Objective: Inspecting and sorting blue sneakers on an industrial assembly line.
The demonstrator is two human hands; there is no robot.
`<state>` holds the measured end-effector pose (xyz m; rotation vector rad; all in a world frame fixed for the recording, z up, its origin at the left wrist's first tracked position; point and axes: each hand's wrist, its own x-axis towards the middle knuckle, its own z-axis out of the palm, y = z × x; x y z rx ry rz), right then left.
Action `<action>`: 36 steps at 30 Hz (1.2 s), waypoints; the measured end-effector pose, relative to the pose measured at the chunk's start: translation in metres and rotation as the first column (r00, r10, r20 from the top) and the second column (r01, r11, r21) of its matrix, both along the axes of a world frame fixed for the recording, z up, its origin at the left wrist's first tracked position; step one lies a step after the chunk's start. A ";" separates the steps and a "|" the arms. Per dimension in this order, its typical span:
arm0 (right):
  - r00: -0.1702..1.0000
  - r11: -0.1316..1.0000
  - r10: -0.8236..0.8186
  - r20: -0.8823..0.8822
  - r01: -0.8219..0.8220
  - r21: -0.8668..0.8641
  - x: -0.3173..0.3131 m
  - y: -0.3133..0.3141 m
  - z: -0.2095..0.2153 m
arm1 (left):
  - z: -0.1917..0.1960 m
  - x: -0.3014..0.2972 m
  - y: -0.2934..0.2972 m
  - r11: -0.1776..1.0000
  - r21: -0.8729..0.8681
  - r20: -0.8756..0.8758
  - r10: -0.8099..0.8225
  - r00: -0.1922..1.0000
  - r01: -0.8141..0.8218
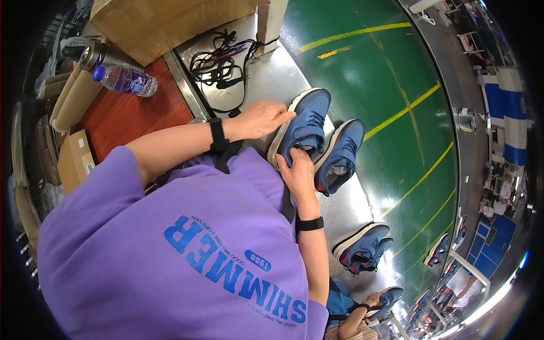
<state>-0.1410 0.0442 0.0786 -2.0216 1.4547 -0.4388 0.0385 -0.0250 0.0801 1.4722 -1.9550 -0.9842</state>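
Observation:
A blue sneaker (306,122) with a white sole and a strap across its top is tilted in front of me, toe pointing away. My right hand (298,170) grips it at the heel and collar, the thumb near the opening. My left hand (262,119) is beside the toe half, fingers stretched toward the sole edge, fingertips at or just touching it; its underside is hidden. Right next to this shoe stands a matching blue sneaker (341,154), with pale stuffing showing in its opening.
Metal worktop (266,73) borders a green conveyor belt (391,107) with yellow lines. Black cords (224,65) lie beyond my left hand. A water bottle (126,80) rests on a red board, near a cardboard box (170,25). Further right are more sneakers (362,246) and a co-worker's hand (371,300).

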 end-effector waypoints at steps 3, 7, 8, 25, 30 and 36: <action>1.000 0.997 -0.010 -0.013 0.011 0.075 -0.002 0.003 0.003 | 0.007 -0.020 -0.002 0.927 0.369 0.033 -0.089 0.995 0.071; 0.999 0.997 -0.028 -0.024 0.029 0.067 0.002 0.001 0.002 | 0.001 -0.030 -0.007 0.817 0.550 -0.149 -0.104 0.983 0.170; 0.998 0.996 -0.037 -0.054 0.041 0.080 0.004 0.000 0.003 | -0.001 -0.030 -0.009 0.817 0.551 -0.149 -0.102 0.984 0.168; 0.979 0.964 -0.201 0.023 0.193 0.183 -0.005 0.003 -0.001 | -0.014 -0.021 -0.027 0.552 0.762 -0.534 0.239 0.811 0.338; 0.982 0.965 -0.191 0.009 0.186 0.184 -0.005 0.002 -0.005 | -0.023 -0.022 -0.017 0.583 0.744 -0.526 0.211 0.824 0.326; 0.991 0.991 -0.124 -0.050 0.126 0.045 0.001 0.002 -0.005 | -0.016 -0.021 -0.008 0.589 0.778 -0.344 0.107 0.933 0.220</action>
